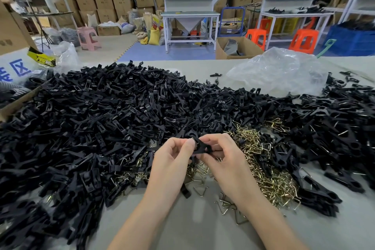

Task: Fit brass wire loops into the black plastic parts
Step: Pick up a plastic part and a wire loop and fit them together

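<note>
Above a grey counter (182, 227) heaped with black parts, my left hand (172, 160) and right hand (221, 160) pinch one black plastic part (200, 146), fingers closed tightly around it.

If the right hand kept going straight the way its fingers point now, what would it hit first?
The right hand points up-left at the black part it shares with the left hand. Past that it would likely meet the left fingertips, though depth is unclear.

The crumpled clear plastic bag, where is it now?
In the head view, the crumpled clear plastic bag lies far right on the grey table, behind the black parts pile.
</note>
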Available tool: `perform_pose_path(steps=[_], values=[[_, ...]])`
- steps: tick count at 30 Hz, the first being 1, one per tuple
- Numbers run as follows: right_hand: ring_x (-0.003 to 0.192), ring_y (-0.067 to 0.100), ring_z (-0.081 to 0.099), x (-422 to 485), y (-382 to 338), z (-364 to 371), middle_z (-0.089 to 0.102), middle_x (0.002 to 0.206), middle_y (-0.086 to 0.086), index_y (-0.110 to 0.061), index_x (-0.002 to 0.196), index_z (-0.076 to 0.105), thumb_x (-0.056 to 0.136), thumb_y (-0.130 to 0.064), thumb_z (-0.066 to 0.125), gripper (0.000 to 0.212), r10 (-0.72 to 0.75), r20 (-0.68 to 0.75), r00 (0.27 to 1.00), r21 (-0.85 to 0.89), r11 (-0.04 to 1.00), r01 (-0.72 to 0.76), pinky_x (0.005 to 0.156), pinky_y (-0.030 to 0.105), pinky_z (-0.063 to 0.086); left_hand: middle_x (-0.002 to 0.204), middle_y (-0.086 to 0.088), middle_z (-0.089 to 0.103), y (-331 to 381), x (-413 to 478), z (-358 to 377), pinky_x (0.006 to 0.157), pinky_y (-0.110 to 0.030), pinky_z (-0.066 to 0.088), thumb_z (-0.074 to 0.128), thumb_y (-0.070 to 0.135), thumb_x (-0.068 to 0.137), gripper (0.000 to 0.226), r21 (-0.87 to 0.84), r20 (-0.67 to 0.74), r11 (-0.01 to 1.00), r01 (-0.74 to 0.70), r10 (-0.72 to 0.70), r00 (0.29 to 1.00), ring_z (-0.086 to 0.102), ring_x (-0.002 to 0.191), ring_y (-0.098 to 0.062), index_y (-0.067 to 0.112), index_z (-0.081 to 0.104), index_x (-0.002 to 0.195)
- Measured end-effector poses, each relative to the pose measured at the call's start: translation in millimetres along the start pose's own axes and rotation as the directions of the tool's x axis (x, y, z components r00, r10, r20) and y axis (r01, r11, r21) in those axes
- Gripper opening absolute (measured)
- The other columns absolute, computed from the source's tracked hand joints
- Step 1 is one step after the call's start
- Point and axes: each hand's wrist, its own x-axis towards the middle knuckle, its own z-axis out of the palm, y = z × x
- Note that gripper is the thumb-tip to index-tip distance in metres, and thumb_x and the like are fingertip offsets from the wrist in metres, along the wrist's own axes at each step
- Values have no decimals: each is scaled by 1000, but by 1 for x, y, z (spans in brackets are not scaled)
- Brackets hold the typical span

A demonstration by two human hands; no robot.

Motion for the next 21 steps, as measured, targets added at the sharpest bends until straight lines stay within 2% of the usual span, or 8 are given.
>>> perform_pose_path(steps=[3,5,8,10,13,16,18,21], values=[[108,-3,58,0,0,-1,59,109,-25,-41,106,65,88,-6,74,39,23,34,999,33,999,-25,90,11,46,91,-3,76,2,2,-5,82,-34,56,61,26,98,17,-7,38,999,48,-48,998,70,89,-22,14,72,92],[109,-2,58,0,1,0,59,109,-24,-38,109,66,89,-9,75,37,22,59,998,8,1000,-22,91,12,45,92,-6,75,2,3,-7,87,-41,56,62,25,97,16,-21,36,997,78,-77,996,69,90,-25,14,72,91],[110,-3,56,-1,2,1,58,110,-25,-39,110,65,89,-10,75,37,-3,40,999,-40,999,5,90,9,43,96,-15,72,0,2,-6,84,-39,54,64,25,96,15,-9,50,997,78,-78,996,66,84,-23,14,72,89],[111,-3,57,-1,3,0,59,112,-26,-43,106,64,89,-10,74,39,1,21,1000,-24,1000,-1,90,11,45,98,-16,72,0,3,-5,83,-38,55,63,22,96,16,-64,122,992,106,-98,988,66,85,-18,10,70,87],[111,0,60,0,2,-1,64,112,-26,-47,106,63,88,-13,75,41,56,54,997,33,998,-57,93,16,47,96,-16,69,3,8,-8,77,-32,57,59,15,98,17,-248,298,938,244,-166,940,66,86,-18,5,64,86],[111,-5,58,1,-1,-2,67,111,-28,-48,107,66,86,-16,78,41,74,110,991,52,995,-80,90,7,41,91,-10,71,7,9,-16,72,-32,58,60,16,98,18,-267,390,901,342,-223,893,67,84,-18,7,66,84],[113,-4,58,1,-3,-3,69,111,-26,-47,107,69,85,-16,78,38,75,178,981,72,993,-89,91,7,40,99,-15,66,8,10,-20,68,-34,57,63,15,97,12,-267,422,880,393,-260,869,63,88,-23,3,59,95],[116,2,59,0,-7,-2,69,114,-21,-47,106,70,87,-17,76,37,43,246,968,72,995,-63,97,19,41,105,-18,59,8,10,-20,61,-33,55,65,12,93,24,-207,431,895,395,-279,858,58,84,-25,0,53,110]])
